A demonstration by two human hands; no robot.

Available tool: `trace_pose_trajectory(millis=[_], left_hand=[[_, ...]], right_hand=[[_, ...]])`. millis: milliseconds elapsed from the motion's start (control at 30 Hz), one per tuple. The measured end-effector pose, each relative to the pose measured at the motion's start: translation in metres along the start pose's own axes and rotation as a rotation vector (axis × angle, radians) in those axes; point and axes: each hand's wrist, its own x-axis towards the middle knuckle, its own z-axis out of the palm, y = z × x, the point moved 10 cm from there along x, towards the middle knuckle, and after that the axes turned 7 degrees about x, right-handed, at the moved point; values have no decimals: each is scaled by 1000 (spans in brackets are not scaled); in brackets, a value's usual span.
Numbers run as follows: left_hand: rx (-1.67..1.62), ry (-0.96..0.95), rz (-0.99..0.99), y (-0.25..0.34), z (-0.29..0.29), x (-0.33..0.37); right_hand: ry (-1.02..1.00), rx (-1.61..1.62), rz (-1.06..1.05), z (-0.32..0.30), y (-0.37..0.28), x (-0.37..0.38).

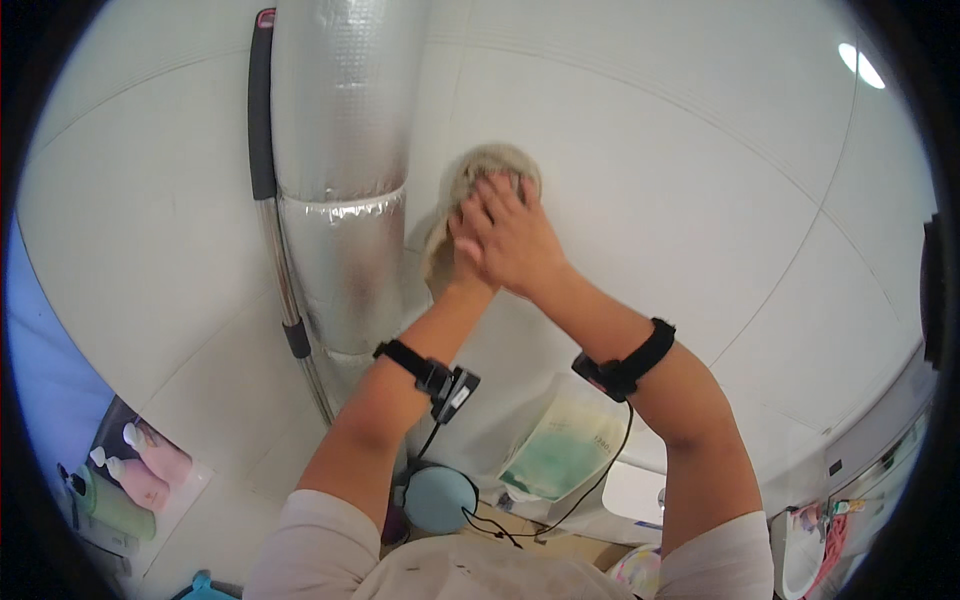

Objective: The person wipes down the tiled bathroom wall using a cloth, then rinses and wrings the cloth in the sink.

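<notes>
A beige, rumpled cloth (495,158) is pressed against the white tiled wall just right of a foil-wrapped pipe. Part of it hangs down beside my left wrist. My left hand (468,262) is against the cloth, its fingers largely hidden beneath my other hand. Over it lies my right hand (527,240), fingers spread apart and tips reaching toward the cloth. Blur around the cloth's upper edge hides its folds. Each forearm wears a black strap with a small device, the left device (455,395) and the right device (605,378), both trailing cables.
Left of my hands rises the silver foil-wrapped pipe (345,130), with a metal pole with a black grip (261,120) beside it. Below are a white and green package (560,450) and a round light-blue object (440,499). Pink pump bottles (140,478) stand at lower left.
</notes>
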Motion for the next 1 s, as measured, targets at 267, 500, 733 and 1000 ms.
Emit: trace_pose_trajectory(millis=[267,500,733,1000], left_hand=[[-8,18,-72,-4,8,-14],[54,-148,-33,-10,24,-36],[119,104,56,16,-45,91],[65,208,346,148,-37,137]], right_hand=[[-8,-74,94,3,-2,-11],[-69,23,45,29,-8,-25],[126,-39,76,-43,35,67],[327,-102,232,-144,111,6]])
